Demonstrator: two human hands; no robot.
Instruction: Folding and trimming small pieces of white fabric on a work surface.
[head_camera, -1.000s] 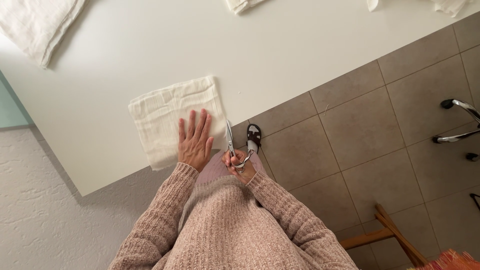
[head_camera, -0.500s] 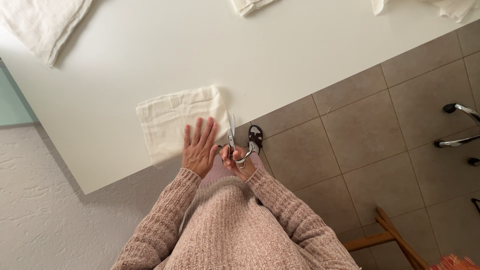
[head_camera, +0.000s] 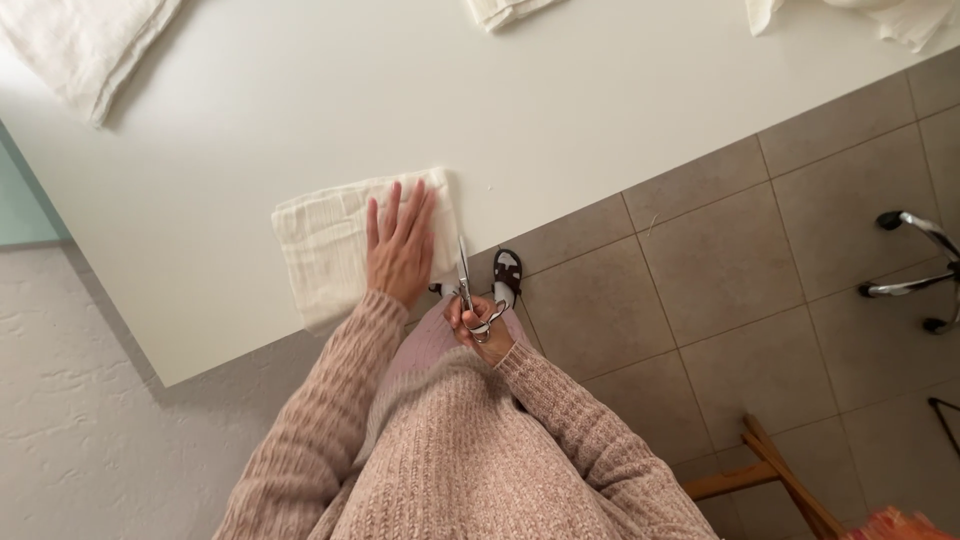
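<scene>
A folded white cloth (head_camera: 325, 240) lies near the front edge of the white table (head_camera: 560, 140). My left hand (head_camera: 400, 250) rests flat on the cloth's right part, fingers spread. My right hand (head_camera: 478, 330) grips a pair of metal scissors (head_camera: 466, 282) by the handles, just off the table's edge, with the blades pointing up toward the cloth's right side. Both arms wear a pink knitted sweater.
More white cloths lie at the table's far left (head_camera: 85, 45), top middle (head_camera: 505, 10) and top right (head_camera: 900, 15). Below the table is a tiled floor with a chair base (head_camera: 915, 270) at right and a wooden frame (head_camera: 770, 475) at lower right.
My left hand has slid further up onto the cloth. The scissors in my right hand have stayed near the table edge.
</scene>
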